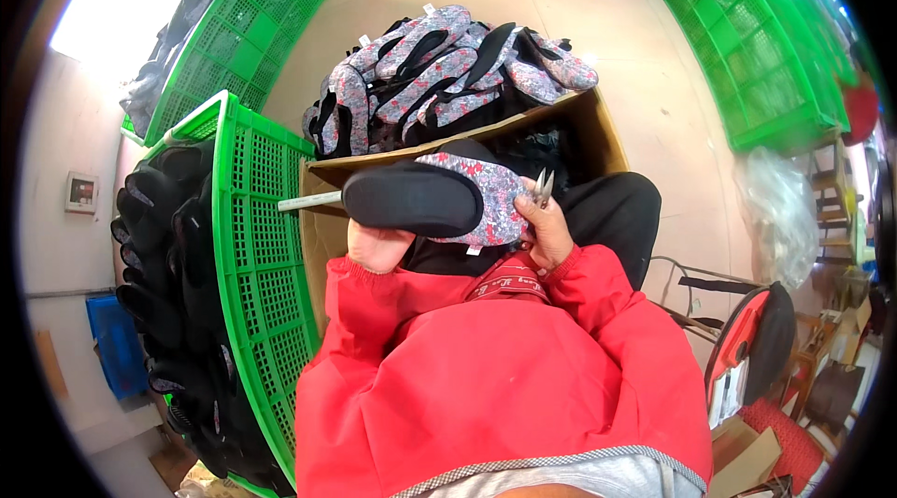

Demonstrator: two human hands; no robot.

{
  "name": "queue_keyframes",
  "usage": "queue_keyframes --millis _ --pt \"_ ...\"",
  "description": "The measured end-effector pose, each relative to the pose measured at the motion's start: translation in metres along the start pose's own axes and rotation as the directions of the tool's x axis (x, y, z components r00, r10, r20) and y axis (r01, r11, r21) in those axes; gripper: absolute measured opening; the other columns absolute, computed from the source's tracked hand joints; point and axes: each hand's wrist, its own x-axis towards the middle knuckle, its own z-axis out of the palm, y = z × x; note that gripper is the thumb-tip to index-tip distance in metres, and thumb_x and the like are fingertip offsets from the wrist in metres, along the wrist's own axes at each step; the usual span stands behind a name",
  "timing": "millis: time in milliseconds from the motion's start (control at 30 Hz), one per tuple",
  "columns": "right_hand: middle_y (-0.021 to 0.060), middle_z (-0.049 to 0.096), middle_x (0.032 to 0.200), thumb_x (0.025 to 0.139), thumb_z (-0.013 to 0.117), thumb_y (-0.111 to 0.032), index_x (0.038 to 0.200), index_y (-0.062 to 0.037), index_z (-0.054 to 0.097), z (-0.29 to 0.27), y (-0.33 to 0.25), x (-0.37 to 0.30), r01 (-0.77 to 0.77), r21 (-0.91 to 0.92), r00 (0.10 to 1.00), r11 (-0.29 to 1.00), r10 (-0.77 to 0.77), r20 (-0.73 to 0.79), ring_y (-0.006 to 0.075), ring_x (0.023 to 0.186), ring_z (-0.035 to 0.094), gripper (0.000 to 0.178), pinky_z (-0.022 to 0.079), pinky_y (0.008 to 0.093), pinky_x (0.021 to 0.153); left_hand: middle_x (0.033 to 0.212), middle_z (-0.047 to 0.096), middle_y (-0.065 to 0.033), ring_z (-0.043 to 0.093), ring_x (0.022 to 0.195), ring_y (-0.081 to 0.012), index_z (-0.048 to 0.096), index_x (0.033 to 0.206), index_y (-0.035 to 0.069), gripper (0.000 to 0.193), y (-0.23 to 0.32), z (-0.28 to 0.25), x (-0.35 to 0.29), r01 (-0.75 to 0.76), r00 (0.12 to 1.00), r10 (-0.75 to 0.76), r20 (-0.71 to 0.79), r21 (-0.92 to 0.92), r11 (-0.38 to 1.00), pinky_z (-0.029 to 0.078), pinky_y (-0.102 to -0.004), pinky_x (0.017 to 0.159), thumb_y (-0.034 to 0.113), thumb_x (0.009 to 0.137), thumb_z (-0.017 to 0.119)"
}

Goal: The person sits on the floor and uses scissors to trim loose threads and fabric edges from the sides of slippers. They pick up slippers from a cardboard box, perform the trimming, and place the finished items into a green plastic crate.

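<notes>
A slipper with a grey, red and white patterned fabric and a black sole is held across my lap, its sole turned up toward me. My left hand grips it from below at the black end; most of those fingers are hidden behind it. At the patterned end, my right hand pinches the fabric and also keeps a small pair of thread snips, blades pointing up. A small white tag hangs from the slipper's lower edge. A pale rod-like piece sticks out left behind the slipper.
Beyond my knees, a pile of patterned slippers lies behind an open cardboard box. A green crate full of dark slippers stands close on my left. More green crates stand farther off. A wire frame is at right.
</notes>
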Motion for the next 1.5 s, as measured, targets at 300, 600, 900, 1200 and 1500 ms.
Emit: queue_keyframes --millis 300,600,900,1200,1500 --pt "0.0052 0.065 0.097 0.082 0.078 -0.004 0.11 -0.0027 0.056 -0.017 -0.017 -0.013 0.297 -0.23 0.953 0.927 -0.274 0.126 0.0122 0.086 0.062 0.036 0.052 0.0274 0.079 0.104 0.065 -0.0059 0.061 0.095 -0.0141 0.061 0.117 0.005 0.028 0.049 -0.007 -0.038 -0.192 0.808 0.519 -0.279 0.709 0.679 0.049 -0.0254 0.088 -0.001 0.089 0.061" --pt "0.0112 0.063 0.114 0.08 0.077 0.003 0.107 -0.0014 0.057 -0.011 -0.02 -0.021 0.356 -0.276 0.913 0.893 -0.269 0.306 0.0161 0.103 0.062 0.034 0.051 0.0307 0.092 0.085 0.068 -0.0073 0.065 0.082 -0.0202 0.072 0.085 0.004 0.011 -0.013 0.105 -0.02 -0.343 0.893 0.208 0.399 0.902 -0.261 0.05 -0.0293 0.075 0.003 0.075 0.074" --pt "0.0096 0.062 0.117 0.08 0.076 0.006 0.108 -0.0006 0.057 -0.01 -0.022 -0.029 0.299 -0.286 0.931 0.91 -0.211 0.299 0.0144 0.104 0.061 0.035 0.051 0.0289 0.092 0.086 0.063 -0.0054 0.063 0.079 -0.0203 0.073 0.095 0.006 0.017 -0.041 0.11 0.01 -0.481 0.872 -0.173 0.458 0.868 -0.128 0.049 -0.0292 0.071 0.004 0.078 0.073" --pt "0.0079 0.062 0.113 0.08 0.075 0.005 0.109 -0.001 0.058 -0.014 -0.017 -0.026 0.263 -0.32 0.948 0.91 -0.181 0.263 0.0137 0.101 0.061 0.034 0.052 0.0285 0.089 0.086 0.058 -0.0064 0.058 0.084 -0.0267 0.069 0.086 0.007 0.01 -0.045 0.119 0.015 -0.627 0.778 -0.262 0.571 0.681 -0.38 0.047 -0.0343 0.075 0.007 0.077 0.073" --pt "0.0077 0.062 0.114 0.081 0.075 0.003 0.11 -0.0001 0.058 -0.017 -0.031 -0.029 0.204 -0.357 0.952 0.911 -0.101 0.288 0.0125 0.1 0.062 0.034 0.052 0.0278 0.088 0.083 0.055 -0.0082 0.057 0.08 -0.0219 0.054 0.088 0.002 0.009 -0.064 0.102 0.02 -0.452 0.891 -0.097 0.444 0.888 -0.09 0.046 -0.0305 0.073 -0.002 0.086 0.062"
